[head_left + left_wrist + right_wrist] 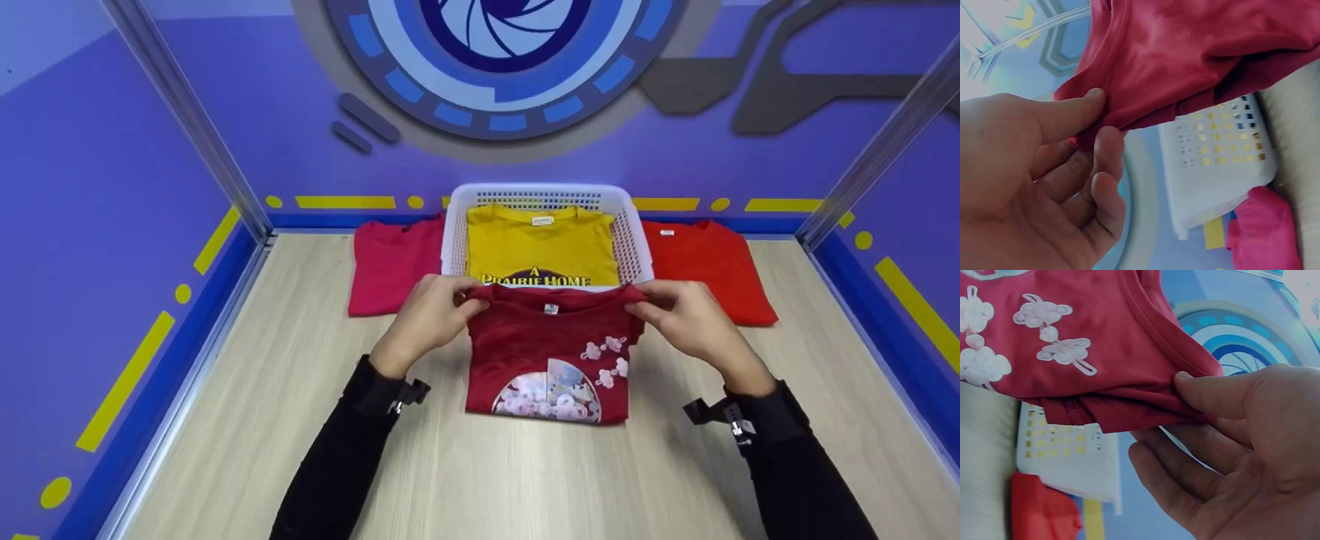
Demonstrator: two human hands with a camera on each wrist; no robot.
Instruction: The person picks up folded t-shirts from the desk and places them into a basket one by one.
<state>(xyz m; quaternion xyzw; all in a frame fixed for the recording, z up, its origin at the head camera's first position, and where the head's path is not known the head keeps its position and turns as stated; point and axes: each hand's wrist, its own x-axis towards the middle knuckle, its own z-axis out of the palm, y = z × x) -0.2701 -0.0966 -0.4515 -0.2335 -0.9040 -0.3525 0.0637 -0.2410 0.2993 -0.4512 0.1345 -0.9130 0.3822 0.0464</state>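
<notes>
the dark red shirt (pixel 517 337) is held up in front of the basket (pixel 636 238), between the table's (pixel 525 484) middle and far edge. the left hand (pixel 435 311) pinches one shoulder corner, thumb in front and fingers behind; the right hand (pixel 694 319) pinches the other the same way. gripping both sides of the collar seems to keep the neckline stretched and the printed front flat, and the folded layers hang together. from where i stand, i can't tell whether its lower edge touches the wood.

the basket stands midway along the far edge, within reach of both arms, i'd say. inside, the yellow shirt (pixel 540 244) lies face up, collar toward that edge, so its lettering reads upright from here. the pink shirt (pixel 394 270) sits toward the far left corner, the bright red shirt (pixel 709 274) toward the far right, perhaps spaced that way to keep each separate.
</notes>
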